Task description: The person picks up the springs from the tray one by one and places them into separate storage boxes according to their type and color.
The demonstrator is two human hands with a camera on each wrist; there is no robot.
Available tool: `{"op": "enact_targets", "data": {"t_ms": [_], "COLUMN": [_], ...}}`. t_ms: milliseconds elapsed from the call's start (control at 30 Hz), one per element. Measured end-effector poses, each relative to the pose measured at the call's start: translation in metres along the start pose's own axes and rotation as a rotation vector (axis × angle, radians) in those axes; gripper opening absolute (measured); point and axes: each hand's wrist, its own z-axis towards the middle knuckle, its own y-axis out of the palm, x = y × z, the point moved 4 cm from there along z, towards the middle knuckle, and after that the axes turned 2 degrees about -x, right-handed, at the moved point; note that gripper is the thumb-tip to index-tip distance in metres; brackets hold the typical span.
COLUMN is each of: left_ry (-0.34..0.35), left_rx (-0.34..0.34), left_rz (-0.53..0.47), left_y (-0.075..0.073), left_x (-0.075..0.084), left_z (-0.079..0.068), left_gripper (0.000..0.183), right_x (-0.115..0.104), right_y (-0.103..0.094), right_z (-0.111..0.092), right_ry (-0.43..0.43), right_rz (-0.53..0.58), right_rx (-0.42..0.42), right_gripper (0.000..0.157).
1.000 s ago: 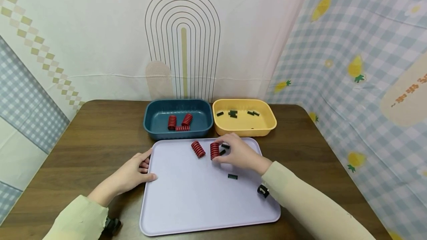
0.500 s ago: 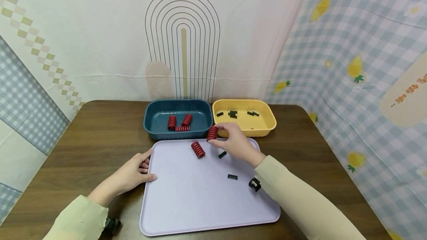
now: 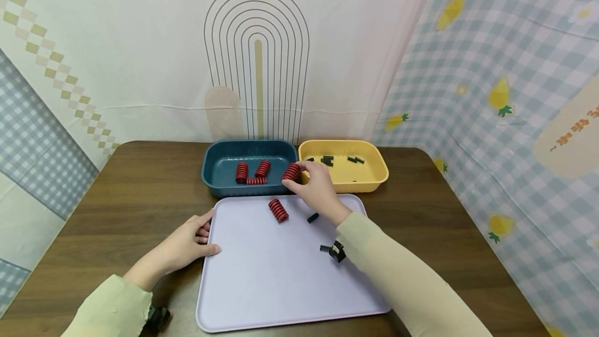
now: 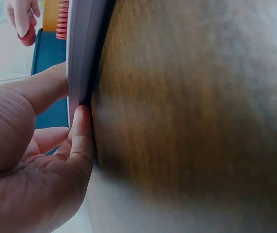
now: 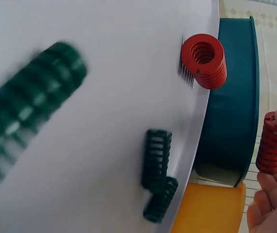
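My right hand pinches a red coil spring between thumb and fingers, above the right end of the dark blue bin. In the right wrist view that held spring is apart from the bin wall. With its thumb on top and fingers beneath, my left hand grips the left edge of the pale lilac tray. Another red spring lies near the tray's far edge. Small dark green springs lie on the tray, one partly behind the right wrist's camera. Several red springs are inside the blue bin.
Right of the blue bin stands a yellow bin holding several small green springs. Both bins sit behind the tray on a brown wooden table. Patterned cloth hangs behind and along the sides.
My right hand has lifted the red spring from the tray and carried it away from me and leftward to above the blue bin. The left hand has stayed on the tray edge.
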Motion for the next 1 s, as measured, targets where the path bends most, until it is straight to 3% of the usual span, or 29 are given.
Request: {"op": "enact_targets", "data": {"t_ms": [533,1000], "left_ry": [0.005,0.016], "left_rx": [0.007,0.01], "left_rz": [-0.007,-0.023], "left_y": [0.0,0.001], "left_x": [-0.002,-0.003], "left_z": [0.0,0.001], "left_gripper": [0.097,0.095], "right_x": [-0.001,-0.001], "right_y": [0.014,0.016], "right_z": [0.01,0.018], "right_ry": [0.073,0.062], "right_rz": [-0.019,-0.091], "right_rx": [0.016,-0.007], "right_gripper": [0.058,0.059]}}
